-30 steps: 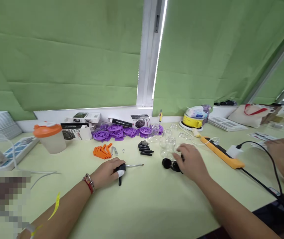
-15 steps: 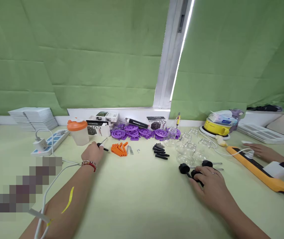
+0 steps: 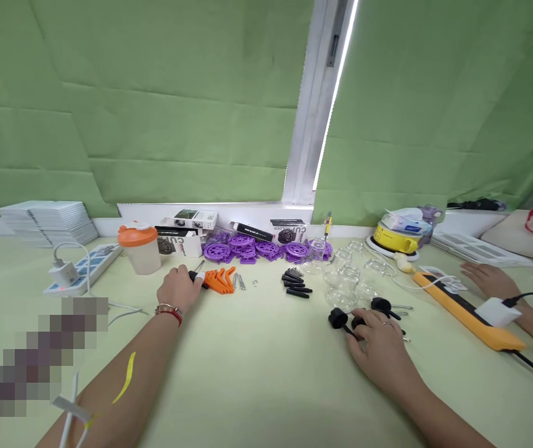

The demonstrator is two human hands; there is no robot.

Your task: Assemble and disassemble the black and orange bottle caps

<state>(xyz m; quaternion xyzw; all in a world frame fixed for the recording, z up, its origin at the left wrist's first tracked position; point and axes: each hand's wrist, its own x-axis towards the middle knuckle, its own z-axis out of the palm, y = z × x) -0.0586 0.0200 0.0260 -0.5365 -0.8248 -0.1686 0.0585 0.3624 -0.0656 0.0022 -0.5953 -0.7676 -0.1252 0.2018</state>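
Note:
My left hand (image 3: 179,292) is closed, fingers pinching a small screwdriver (image 3: 205,285) with a black handle and thin metal shaft. Just right of it lie several orange bent clips (image 3: 220,281), then metal screws (image 3: 240,282) and tiny metal bits (image 3: 254,284). On the right, my right hand (image 3: 381,342) curls over a black round-headed part (image 3: 358,322), partly hidden under the fingers. Similar black parts, a left one (image 3: 338,318) and a right one (image 3: 381,305), lie beside it, with metal rods nearby. Black pegs (image 3: 297,287) lie between my hands.
Purple wheel-like parts (image 3: 269,250) and cup holder boxes (image 3: 180,244) line the back. Clear glass vessels (image 3: 342,287) stand before a yellow pot (image 3: 395,239). An orange-lidded cup (image 3: 146,256) and white power strip (image 3: 82,274) are left; an orange power strip (image 3: 476,317) and another person's hand (image 3: 490,280) are right.
My left hand has moved slightly right with the screwdriver, closer to the orange clips. My right hand stays over the black parts. The view has turned a little to the right.

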